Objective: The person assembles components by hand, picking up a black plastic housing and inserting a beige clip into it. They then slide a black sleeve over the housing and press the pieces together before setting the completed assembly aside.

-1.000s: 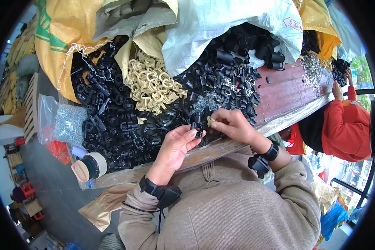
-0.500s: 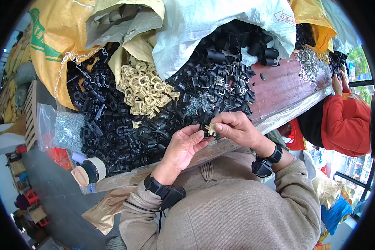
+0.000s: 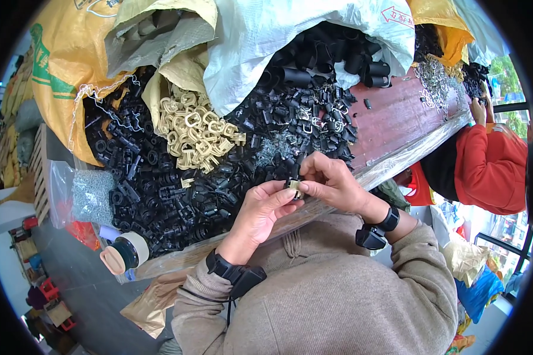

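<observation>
Presently gripping one small black-and-cream piece (image 3: 294, 186) with both hands, just above the near wooden edge (image 3: 231, 245) of the bench. At the left hand (image 3: 262, 207): closed to a narrow pinch on the lower left side of the piece, with thumb over bent fingers. At the right hand (image 3: 336, 188): likewise narrowed, with thumb against the cream portion and forefinger bent above, beside the dark portion. Unable to confirm full joining of the two portions; partly hidden by fingers. Noted at the wrists: strapped black devices (image 3: 373, 234), one per side.

Observed beyond the hands: a broad pile of black parts (image 3: 160, 201), bearing a heap of cream fittings (image 3: 198, 131) at the mouth of an open sack (image 3: 186, 72). Found near that heap: one loose cream fitting (image 3: 187, 183). Farther right: black tubes (image 3: 373, 74) spilling from a pale sack (image 3: 314, 26), followed by red board (image 3: 391, 121) and a tangle of silver metal pieces (image 3: 433, 92).

Logged at the left end: a clear bag of small grey pieces (image 3: 93, 195) beside the pile, and a jar with cream lid (image 3: 133, 248) near the bench corner. Recorded at far right: a person in a red top (image 3: 491, 171), with hands on dark items.
</observation>
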The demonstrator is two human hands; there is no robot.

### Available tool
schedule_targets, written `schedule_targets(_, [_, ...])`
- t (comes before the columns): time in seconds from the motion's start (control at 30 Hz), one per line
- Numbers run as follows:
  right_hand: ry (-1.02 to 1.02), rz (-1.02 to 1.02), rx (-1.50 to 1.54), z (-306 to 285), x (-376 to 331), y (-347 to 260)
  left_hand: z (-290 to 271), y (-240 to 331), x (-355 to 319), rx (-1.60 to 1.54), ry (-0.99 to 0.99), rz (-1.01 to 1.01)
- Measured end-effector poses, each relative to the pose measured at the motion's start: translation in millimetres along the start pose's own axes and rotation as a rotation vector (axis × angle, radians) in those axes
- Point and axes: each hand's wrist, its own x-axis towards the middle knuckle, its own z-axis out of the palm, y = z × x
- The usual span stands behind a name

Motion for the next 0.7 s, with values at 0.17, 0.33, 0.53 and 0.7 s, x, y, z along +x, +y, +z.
schedule_targets(0.17, [0.263,-0.248,-0.564,-24.2,16.0,20.8,-7.0,6.2,-2.7,0.031,0.003,0.011])
schedule_targets(0.33, [0.355,-0.302,-0.954,-37.6,35.4,48.9,-7.4,7.6,-1.2,0.015,0.007,0.016])
schedule_targets(0.53, [0.396,-0.251,-0.62,-41.5,28.6,45.6,-7.2,6.2,-6.1,-0.052,0.009,0.053])
schedule_targets(0.7, [0.277,0.013,-0.005,-37.2,18.0,36.3,-3.5,5.6,-2.2,-0.058,0.017,0.071])
